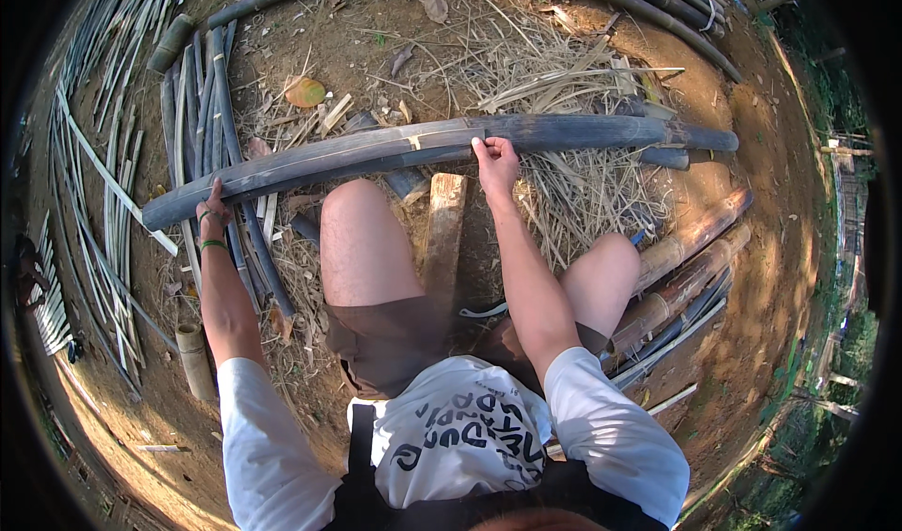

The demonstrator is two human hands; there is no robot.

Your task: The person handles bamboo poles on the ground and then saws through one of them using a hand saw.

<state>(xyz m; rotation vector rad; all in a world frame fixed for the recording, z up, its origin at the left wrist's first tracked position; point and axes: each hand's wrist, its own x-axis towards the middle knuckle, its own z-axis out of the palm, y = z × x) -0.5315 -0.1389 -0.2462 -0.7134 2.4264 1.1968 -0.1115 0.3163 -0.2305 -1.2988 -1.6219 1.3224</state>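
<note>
A long, dark bamboo pole [366,149] lies crosswise in front of my knees, tilted a little down to the left. A pale split line runs along its left half, with a small light chip near the middle. My left hand [214,213] grips the pole near its left end, thumb against the near side and the other fingers mostly hidden. Right of the middle, my right hand [495,164] pinches the pole's near edge, close to where the split part meets the whole part. Between my knees stands a wooden board [444,226], just below the pole.
Bamboo strips [117,183] lie in heaps at the left, beside dark split lengths [211,108]. Shavings [573,202] cover the ground beyond and under the pole. Thick bamboo poles [691,240] are stacked at the right. A short bamboo piece [194,362] stands near my left forearm.
</note>
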